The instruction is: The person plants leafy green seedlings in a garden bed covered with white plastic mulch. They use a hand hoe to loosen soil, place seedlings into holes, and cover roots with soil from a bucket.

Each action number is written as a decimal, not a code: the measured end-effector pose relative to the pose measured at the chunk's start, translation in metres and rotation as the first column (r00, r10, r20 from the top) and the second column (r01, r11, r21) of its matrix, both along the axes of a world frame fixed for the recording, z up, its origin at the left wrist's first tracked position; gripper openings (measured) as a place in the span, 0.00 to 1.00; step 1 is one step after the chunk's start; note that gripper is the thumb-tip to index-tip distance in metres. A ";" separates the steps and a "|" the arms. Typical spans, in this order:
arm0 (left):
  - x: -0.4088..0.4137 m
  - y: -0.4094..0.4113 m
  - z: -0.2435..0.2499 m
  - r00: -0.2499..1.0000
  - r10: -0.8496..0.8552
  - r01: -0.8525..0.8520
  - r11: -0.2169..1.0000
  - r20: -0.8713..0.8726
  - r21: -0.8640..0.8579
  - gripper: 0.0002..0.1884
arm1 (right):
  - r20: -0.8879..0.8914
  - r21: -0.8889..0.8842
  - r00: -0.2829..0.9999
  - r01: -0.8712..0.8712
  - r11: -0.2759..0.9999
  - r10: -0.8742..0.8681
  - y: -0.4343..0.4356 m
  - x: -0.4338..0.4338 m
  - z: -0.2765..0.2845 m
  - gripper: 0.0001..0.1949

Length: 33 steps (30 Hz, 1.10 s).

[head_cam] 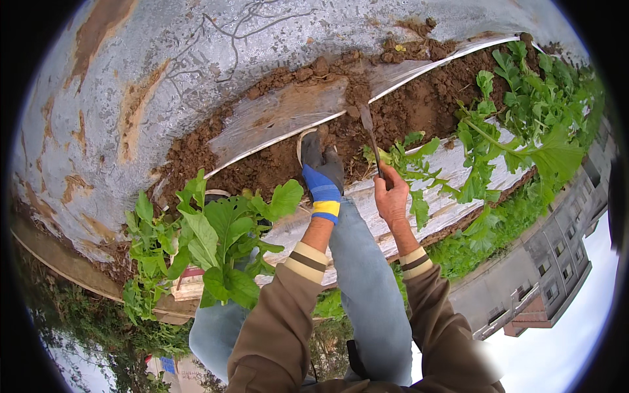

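Observation:
My left hand (322,167), in a blue, yellow and dark grey work glove, reaches down to the brown soil (275,172) beside the person's shoe; whether its fingers grip anything cannot be told. Bare, my right hand (391,190) is closed around the handle of a small hand trowel (369,125). The trowel's blade is at the white edge of a clear plastic film sheet (290,110), with a clump of soil just beyond its tip.
Grey plastic mulch film (172,88) with muddy streaks covers the bed beyond. Leafy green plants (221,240) stand at the left, and more leafy plants (530,108) at the right. Pale film (442,172) runs along the near side. A grey building (555,270) shows at the lower right.

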State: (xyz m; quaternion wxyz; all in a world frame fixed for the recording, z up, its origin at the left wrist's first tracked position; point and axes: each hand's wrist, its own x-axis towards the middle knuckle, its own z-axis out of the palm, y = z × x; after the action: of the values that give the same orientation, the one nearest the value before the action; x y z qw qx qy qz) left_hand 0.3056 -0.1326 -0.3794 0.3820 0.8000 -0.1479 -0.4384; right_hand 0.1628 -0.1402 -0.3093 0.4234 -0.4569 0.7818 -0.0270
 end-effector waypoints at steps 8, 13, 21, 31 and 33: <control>0.040 0.038 0.052 0.982 0.050 -0.038 0.997 -0.182 0.065 0.21 | 0.072 -0.042 0.994 0.080 0.996 -0.077 -0.016 0.034 0.066 0.21; 0.062 0.044 0.105 0.951 0.009 0.022 0.995 -0.309 0.097 0.21 | -0.010 0.104 0.999 -0.045 0.994 0.046 -0.016 0.060 0.116 0.22; 0.107 0.076 0.182 0.959 -0.217 0.238 0.966 -0.185 0.101 0.21 | -0.043 0.209 0.944 -0.312 0.927 0.327 -0.018 0.100 0.190 0.25; 0.138 0.112 0.244 0.961 -0.204 0.214 0.976 -0.188 0.033 0.17 | -0.083 0.345 0.669 -0.676 0.651 0.739 -0.017 0.134 0.202 0.22; 0.125 0.104 0.239 0.961 -0.267 0.267 0.964 -0.065 -0.016 0.18 | -0.075 0.376 0.591 -0.729 0.572 0.803 -0.013 0.134 0.175 0.22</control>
State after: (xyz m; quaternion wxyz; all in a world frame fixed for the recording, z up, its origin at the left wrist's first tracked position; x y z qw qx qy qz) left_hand 0.4302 -0.0286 -0.1406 0.3267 0.7564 -0.2431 -0.5118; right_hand 0.2965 -0.1527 -0.1344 0.3609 -0.6798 0.5425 0.3366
